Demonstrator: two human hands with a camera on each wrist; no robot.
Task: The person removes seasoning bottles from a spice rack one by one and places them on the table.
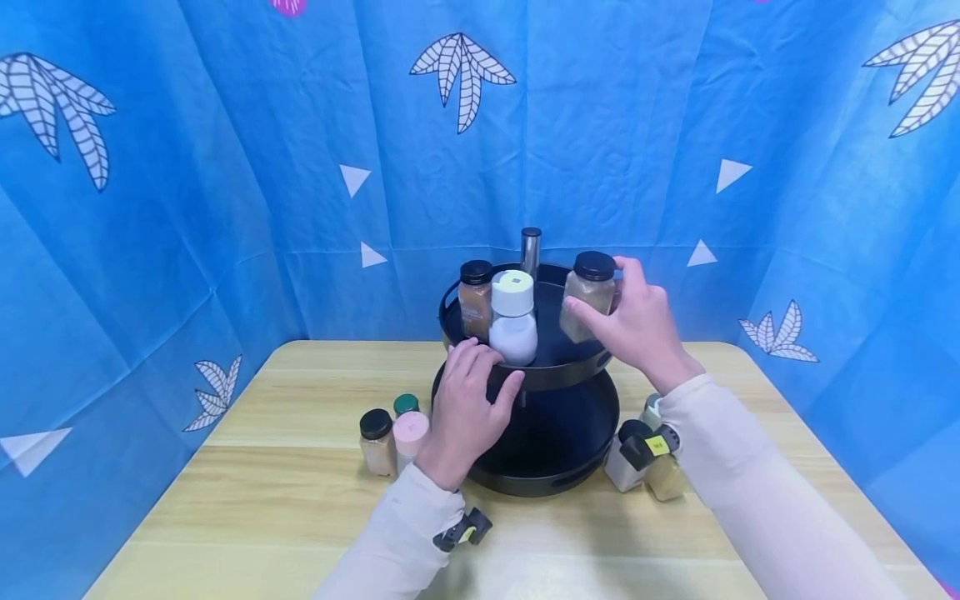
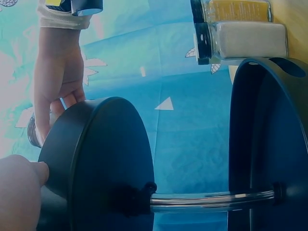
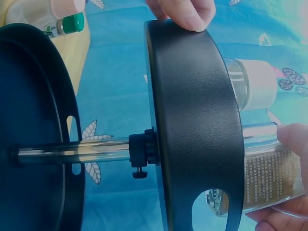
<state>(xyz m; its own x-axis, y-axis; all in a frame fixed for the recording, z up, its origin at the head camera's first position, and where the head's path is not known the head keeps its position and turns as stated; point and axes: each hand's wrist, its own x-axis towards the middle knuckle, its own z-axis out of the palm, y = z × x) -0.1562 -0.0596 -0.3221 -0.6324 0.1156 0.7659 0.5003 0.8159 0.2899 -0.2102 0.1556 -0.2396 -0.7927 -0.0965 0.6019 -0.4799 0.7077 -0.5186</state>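
My right hand (image 1: pixel 647 323) pinches a square spice jar (image 1: pixel 588 293) with a black lid, thumb in front and fingers behind. The jar stands tilted at the right of the upper tray (image 1: pixel 557 377) of a black two-tier stand; printed text on it shows in the right wrist view. With the left hand (image 1: pixel 467 407) I grip the tray's front-left rim, thumb on the outer wall. Just behind those fingers are a white-capped bottle (image 1: pixel 514 321) of white contents and a black-lidded jar (image 1: pixel 476 302) of brown spice, both on the upper tray.
The lower tray (image 1: pixel 540 485) sits on the wooden table (image 1: pixel 255 500). Left of it stand a black-lidded jar (image 1: pixel 377 442), a pink-capped bottle (image 1: pixel 410 433) and a green-capped one (image 1: pixel 406 404). More jars (image 1: pixel 626 467) cluster at the right, partly under my right forearm. Blue curtains surround the table.
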